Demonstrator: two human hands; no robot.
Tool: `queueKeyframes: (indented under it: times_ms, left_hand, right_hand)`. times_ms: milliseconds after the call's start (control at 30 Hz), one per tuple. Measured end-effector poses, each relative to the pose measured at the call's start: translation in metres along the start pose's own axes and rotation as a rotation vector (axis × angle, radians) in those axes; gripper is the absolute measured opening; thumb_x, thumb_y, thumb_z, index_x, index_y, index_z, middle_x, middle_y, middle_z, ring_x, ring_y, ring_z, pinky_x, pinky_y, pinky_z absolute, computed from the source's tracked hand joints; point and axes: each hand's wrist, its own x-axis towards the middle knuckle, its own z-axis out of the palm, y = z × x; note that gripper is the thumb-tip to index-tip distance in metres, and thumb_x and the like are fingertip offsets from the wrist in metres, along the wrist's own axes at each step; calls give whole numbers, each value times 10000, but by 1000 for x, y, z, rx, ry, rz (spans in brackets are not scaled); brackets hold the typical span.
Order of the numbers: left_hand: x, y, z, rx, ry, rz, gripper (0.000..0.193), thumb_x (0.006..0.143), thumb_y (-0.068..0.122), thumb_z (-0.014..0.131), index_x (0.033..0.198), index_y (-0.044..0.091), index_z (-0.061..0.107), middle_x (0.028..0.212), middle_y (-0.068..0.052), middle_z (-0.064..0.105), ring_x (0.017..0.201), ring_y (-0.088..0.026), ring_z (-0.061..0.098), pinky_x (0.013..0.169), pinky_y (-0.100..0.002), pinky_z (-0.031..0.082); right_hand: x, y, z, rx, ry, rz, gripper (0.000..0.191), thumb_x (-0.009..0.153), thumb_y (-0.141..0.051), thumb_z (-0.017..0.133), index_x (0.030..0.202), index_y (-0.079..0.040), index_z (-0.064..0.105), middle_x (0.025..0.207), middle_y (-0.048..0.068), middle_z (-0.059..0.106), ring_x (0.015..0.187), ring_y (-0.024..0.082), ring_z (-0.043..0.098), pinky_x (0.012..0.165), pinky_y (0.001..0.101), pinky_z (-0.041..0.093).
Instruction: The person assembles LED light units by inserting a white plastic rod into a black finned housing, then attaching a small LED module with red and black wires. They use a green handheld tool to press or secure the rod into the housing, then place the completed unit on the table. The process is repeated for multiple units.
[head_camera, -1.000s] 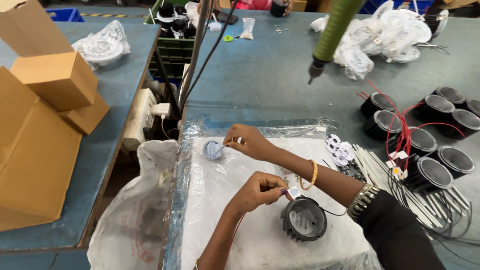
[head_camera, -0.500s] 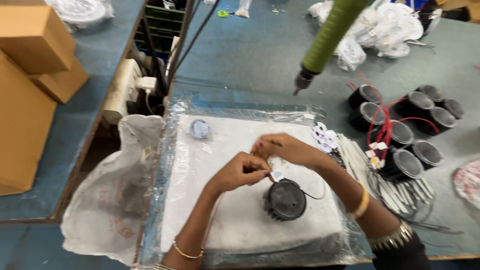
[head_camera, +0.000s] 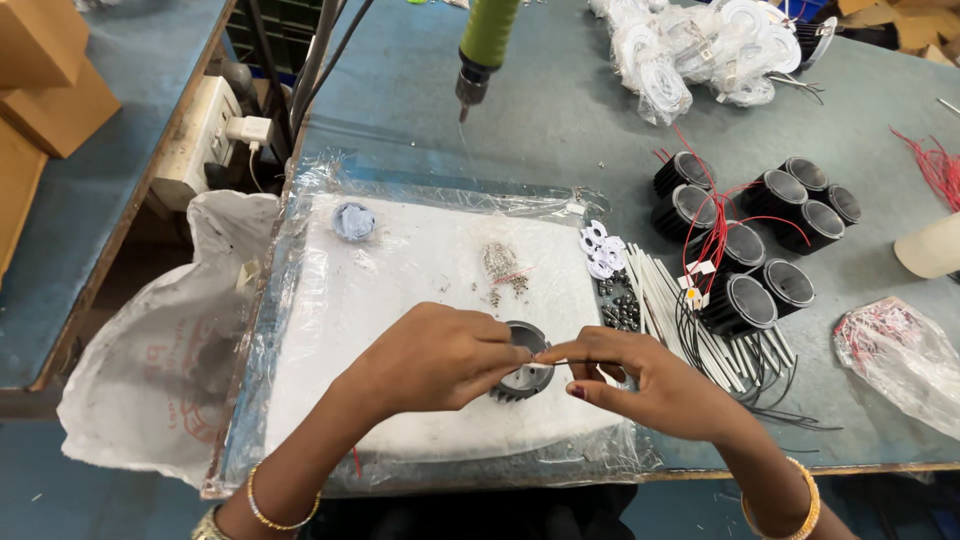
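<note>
Your left hand (head_camera: 435, 360) and right hand (head_camera: 640, 385) are meeting fingertip to fingertip, pinching a small part too tiny to identify. The black finned housing (head_camera: 522, 374) is lying directly beneath them on the white pad (head_camera: 420, 290), open end up, nearer your left hand; loose screws (head_camera: 500, 265) are sitting beyond.

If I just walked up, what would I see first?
Two hands meeting in the middle: the left hand and right hand pinch something tiny over a round black finned housing on the white pad. Above, a green electric screwdriver hangs down. To the right sits a cluster of black housings with red wires.
</note>
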Motion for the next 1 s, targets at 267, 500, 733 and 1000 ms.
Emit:
queueKeyframes:
  times_ms: [267,500,733,1000]
  left_hand:
    - [-18,1,25,109,5,-157,123,870,199,718,946,111,759,875,-22,644,782,-205,668,637,-372,528]
    - [-25,-15,44,111,-45,-394,143,886,220,694,910,89,744,883,-21,647,757,-234,665,628,-375,537]
    - [-19,-15,50,146,-60,-442,135,898,216,696,898,85,728,872,-29,639,797,-226,667,657,-373,543]
    - [-38,14,51,-96,28,-536,222,886,256,696,1014,78,730,1034,-73,670,952,-233,649,850,-370,510]
  right_hand:
    - [-4,15,40,-567,294,-318,499,839,-16,621,1306,-173,700,995,88,591,896,258,575,807,401,476]
    - [20,50,69,-696,285,-272,564,765,95,571,1264,-124,717,1068,111,562,980,285,543,854,419,465]
    - [29,58,72,-739,193,-183,621,677,135,549,1228,-93,723,1114,97,537,1035,278,503,852,399,431]
    - [31,58,71,-703,201,-164,638,654,157,539,1186,-122,755,1171,95,548,1089,292,495,936,410,438]
